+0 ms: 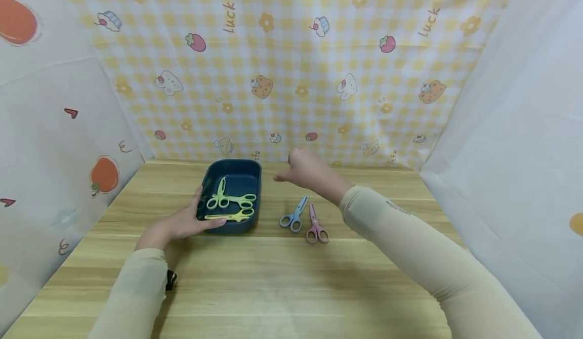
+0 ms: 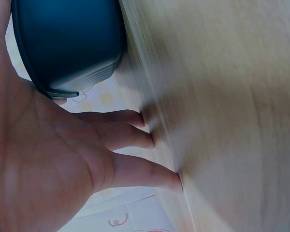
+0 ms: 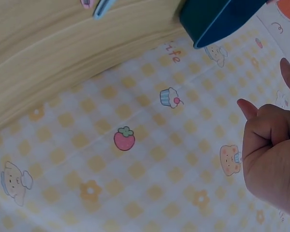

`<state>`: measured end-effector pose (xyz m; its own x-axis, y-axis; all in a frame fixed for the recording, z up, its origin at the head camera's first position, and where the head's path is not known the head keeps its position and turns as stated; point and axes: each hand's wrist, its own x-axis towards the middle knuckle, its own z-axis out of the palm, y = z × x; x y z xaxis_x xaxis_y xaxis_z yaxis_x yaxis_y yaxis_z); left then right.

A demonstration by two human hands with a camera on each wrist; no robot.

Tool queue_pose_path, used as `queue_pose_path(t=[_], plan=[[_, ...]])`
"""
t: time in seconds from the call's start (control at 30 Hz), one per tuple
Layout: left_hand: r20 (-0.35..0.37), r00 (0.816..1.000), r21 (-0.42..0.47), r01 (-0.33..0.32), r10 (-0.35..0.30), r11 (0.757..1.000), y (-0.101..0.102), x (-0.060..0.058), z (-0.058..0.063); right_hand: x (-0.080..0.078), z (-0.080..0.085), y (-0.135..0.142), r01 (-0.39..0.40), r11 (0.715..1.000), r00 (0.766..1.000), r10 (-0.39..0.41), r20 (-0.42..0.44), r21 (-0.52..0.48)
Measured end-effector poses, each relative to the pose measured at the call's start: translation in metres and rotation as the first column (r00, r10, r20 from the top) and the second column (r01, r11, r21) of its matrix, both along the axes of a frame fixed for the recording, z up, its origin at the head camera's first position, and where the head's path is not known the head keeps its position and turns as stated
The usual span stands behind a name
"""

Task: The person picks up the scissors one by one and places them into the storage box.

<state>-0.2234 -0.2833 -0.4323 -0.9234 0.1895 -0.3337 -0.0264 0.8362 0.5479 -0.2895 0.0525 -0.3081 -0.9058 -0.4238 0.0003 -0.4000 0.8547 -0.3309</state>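
Observation:
A dark blue tray [image 1: 237, 167] stands on the table at centre left, with two green scissors [image 1: 221, 189] and a yellow pair of scissors [image 1: 234, 216] inside. My left hand [image 1: 184, 221] rests at its near left corner, thumb along the front rim. In the left wrist view, several straight fingers [image 2: 145, 169] touch the tabletop beside the tray. My right hand [image 1: 309, 169] is raised right of the tray, fingers curled and thumb sticking out, with nothing visible in it. Blue scissors [image 1: 296, 212] and pink scissors [image 1: 315, 223] lie on the table below it.
The wooden table [image 1: 273, 288] meets a yellow checked cloth [image 1: 291, 66] at its back edge. White sheets close off the left side [image 1: 54, 141] and right side [image 1: 514, 141]. A small black object [image 1: 170, 280] shows by the left sleeve.

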Motion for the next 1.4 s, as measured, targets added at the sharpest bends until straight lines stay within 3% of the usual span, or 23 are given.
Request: queue_pose_path(t=[0.47, 0.7, 1.03, 1.4], plan=[[0.002, 1.0, -0.015, -0.004, 0.004, 1.0, 0.002, -0.001, 0.004, 0.026, -0.029, 0.041, 0.03, 0.999, 0.999, -0.031, 0.04, 0.037], [-0.004, 1.0, -0.02, -0.002, 0.002, 1.0, 0.002, -0.001, 0.003, 0.033, -0.056, 0.06, 0.078, 0.997, 0.994, -0.08, 0.07, 0.029], [-0.003, 1.0, -0.006, -0.005, 0.005, 1.0, 0.003, 0.0, 0.002, 0.042, -0.093, 0.072, 0.138, 0.99, 0.973, -0.136, 0.187, 0.001], [-0.003, 1.0, -0.013, -0.008, 0.008, 1.0, 0.002, 0.001, 0.002, 0.051, -0.123, 0.075, 0.099, 0.992, 0.985, -0.109, 0.137, 0.075]])
